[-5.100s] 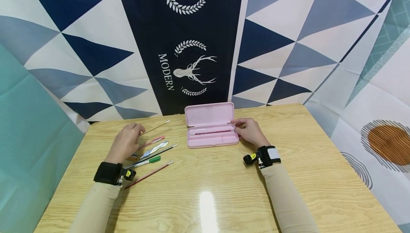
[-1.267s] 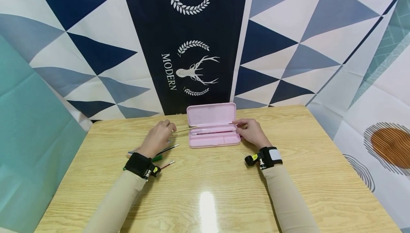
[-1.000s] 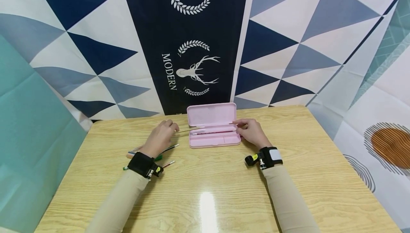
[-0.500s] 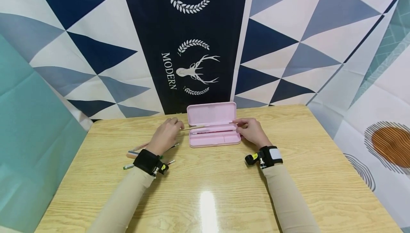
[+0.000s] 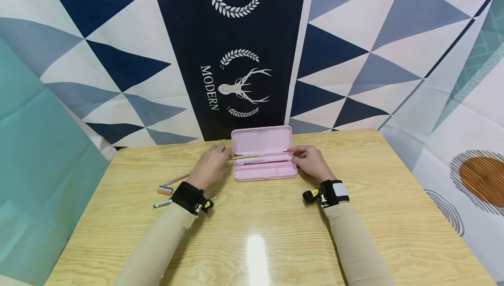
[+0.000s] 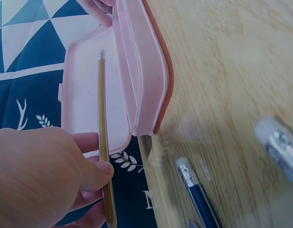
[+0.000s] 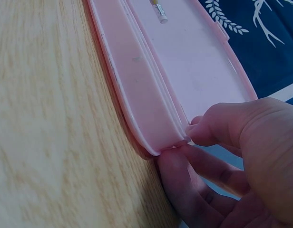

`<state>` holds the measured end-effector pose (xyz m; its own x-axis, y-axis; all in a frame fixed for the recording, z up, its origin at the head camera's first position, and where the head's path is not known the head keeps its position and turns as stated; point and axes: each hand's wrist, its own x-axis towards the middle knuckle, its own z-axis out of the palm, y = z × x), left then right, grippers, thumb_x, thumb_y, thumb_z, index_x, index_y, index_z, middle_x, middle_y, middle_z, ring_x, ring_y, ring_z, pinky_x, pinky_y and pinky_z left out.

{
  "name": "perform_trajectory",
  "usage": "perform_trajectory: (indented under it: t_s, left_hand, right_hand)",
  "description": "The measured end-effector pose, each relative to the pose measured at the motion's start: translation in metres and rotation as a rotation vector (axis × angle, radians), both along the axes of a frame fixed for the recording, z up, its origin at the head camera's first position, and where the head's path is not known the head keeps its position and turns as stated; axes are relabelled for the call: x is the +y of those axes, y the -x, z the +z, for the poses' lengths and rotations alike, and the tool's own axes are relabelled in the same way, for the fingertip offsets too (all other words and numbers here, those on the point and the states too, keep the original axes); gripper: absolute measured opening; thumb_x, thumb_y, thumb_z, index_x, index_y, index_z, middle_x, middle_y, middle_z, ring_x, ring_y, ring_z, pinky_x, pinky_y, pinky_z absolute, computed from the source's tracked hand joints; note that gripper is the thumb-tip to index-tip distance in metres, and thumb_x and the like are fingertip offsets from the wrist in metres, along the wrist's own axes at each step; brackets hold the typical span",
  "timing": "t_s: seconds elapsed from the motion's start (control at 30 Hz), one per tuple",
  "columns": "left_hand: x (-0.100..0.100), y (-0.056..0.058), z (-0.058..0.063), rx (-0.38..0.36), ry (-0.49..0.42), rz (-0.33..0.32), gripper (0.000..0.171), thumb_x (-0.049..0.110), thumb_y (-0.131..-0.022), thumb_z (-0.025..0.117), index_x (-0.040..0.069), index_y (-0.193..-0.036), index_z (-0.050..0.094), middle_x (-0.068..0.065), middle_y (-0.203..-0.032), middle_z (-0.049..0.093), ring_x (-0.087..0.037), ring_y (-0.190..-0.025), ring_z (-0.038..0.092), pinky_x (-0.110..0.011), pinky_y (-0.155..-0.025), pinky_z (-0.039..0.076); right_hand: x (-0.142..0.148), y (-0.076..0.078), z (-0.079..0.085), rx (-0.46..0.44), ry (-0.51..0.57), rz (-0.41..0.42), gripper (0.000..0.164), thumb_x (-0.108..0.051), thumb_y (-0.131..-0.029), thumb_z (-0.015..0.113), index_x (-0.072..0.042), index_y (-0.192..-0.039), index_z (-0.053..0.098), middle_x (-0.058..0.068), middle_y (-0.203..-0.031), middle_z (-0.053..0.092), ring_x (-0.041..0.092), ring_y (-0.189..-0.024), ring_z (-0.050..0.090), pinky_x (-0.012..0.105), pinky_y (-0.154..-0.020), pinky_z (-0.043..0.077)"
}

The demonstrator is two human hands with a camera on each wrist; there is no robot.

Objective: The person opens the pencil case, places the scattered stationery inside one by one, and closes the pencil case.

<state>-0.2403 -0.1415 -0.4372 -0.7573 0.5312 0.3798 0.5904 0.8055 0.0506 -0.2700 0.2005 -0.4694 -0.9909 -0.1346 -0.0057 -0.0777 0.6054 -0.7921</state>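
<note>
Presently, the left hand (image 5: 210, 166) pinches a slim yellow wooden pencil (image 6: 102, 104) between thumb and fingers, eraser end before the raised lid of an open, rectangular pink plastic case (image 5: 253, 173). The right hand (image 5: 311, 161) grips the case's right end. Inside lies a thin dark-red pencil (image 5: 264, 162); the case stands on a wood-grain table (image 5: 291, 242).

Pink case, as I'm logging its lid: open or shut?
The pink case is open: its lid stands raised, baring the compartments.
</note>
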Motion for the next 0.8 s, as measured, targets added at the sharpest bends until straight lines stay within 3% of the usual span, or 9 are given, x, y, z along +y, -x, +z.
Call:
perform_trajectory:
  t_s: [0.43,0.8]
  left_hand:
    - [0.013,0.003,0.001,0.013,0.013,-0.003,0.033,-0.01,-0.069,0.076,0.005,-0.097,0.069,-0.011,-0.095,0.067,-0.03,-0.091,0.063,-0.042,-0.076,0.057]
    - [0.022,0.004,0.003,0.01,0.008,0.01,0.021,-0.005,-0.078,0.075,0.005,-0.095,0.069,-0.012,-0.097,0.066,-0.031,-0.093,0.063,-0.042,-0.077,0.058]
  right_hand:
    - [0.001,-0.001,0.0,0.016,-0.003,0.004,0.032,-0.01,-0.091,0.065,-0.01,-0.122,0.072,0.018,-0.114,0.071,0.025,-0.083,0.064,0.025,-0.058,0.056]
    - [0.001,0.0,-0.002,0.015,-0.018,-0.003,0.032,-0.011,-0.091,0.064,-0.012,-0.122,0.072,0.016,-0.114,0.071,0.026,-0.084,0.064,0.026,-0.06,0.057]
